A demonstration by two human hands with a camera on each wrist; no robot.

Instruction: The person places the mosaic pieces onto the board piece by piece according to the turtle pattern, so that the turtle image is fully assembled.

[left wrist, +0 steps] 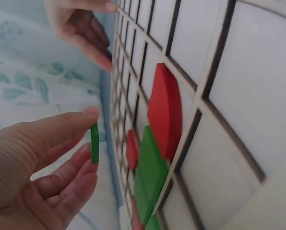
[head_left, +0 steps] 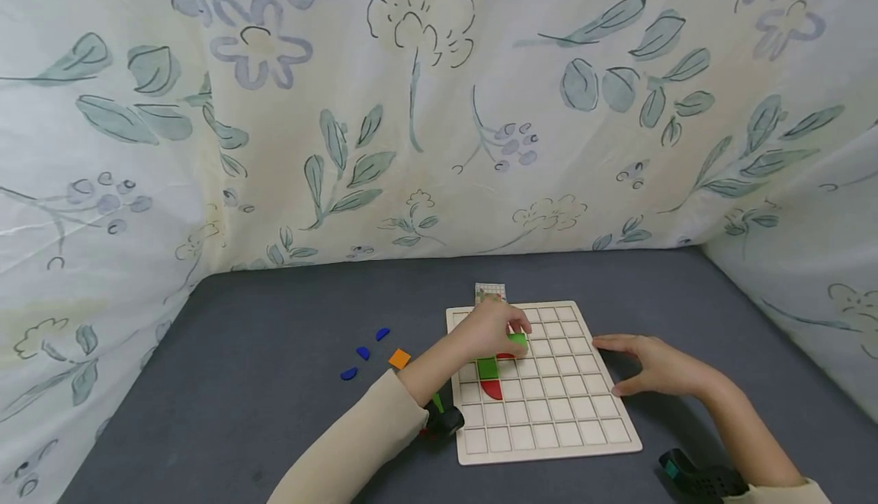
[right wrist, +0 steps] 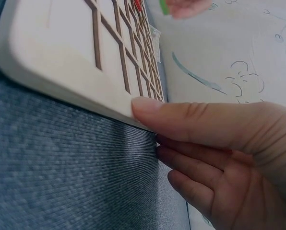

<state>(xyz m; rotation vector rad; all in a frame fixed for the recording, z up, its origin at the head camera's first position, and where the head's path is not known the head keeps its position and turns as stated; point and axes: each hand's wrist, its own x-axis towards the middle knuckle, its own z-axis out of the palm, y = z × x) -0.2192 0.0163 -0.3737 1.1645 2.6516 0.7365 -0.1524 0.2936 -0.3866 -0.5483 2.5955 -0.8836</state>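
My left hand [head_left: 490, 330] is over the upper left part of a pale gridded board [head_left: 549, 452]. Between its thumb and fingers it pinches a thin green tile [left wrist: 94, 143], held a little off the board in the left wrist view. Below that hand, a green square [head_left: 488, 369] and a red round-edged piece [head_left: 491, 389] lie in the grid. Another red piece [head_left: 505, 356] shows partly beneath the fingers. At the board's right edge, my right hand [head_left: 658, 367] touches the rim with thumb and fingertips spread; its thumb [right wrist: 155, 112] lies against the board's border.
Left of the board lie several blue half-round pieces [head_left: 363, 352] and an orange square [head_left: 399, 358]. A green piece [head_left: 437, 402] is partly hidden by the left wrist. Behind the board's top edge sits a small patterned card [head_left: 490, 289]. Floral cloth [head_left: 425, 184] surrounds the dark table [head_left: 274, 412].
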